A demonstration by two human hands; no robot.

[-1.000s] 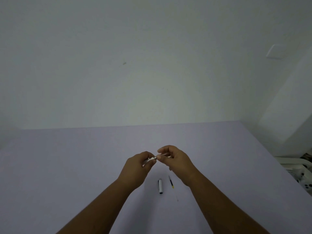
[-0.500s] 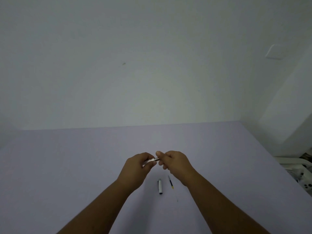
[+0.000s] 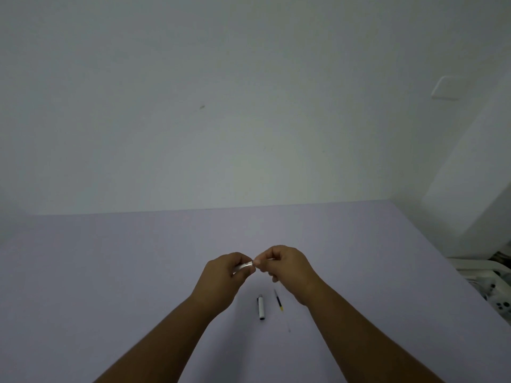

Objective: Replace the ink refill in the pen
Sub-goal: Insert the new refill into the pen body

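The left hand [image 3: 222, 275] is keeping its grip clamped on the pen barrel [image 3: 244, 265], held above the lilac worktop [image 3: 110, 272]. At its 3 o'clock, the right hand [image 3: 284, 265] is pinching something at the barrel's open end, too small to identify. The pen cap [image 3: 261, 306] and a thin refill [image 3: 278, 300] are lying at 6 o'clock. Judging by this, the swap is under way; the next move probably calls for careful axial alignment.

Both hands raised together, fingertips meeting

The left hand [image 3: 221, 275] is curled with its back to the camera, thumb and fingers pinched closed. The right hand [image 3: 287, 268] is likewise curled, fingertips pinched and just touching the left's. Both bare forearms reach up from the lower edge, converging.
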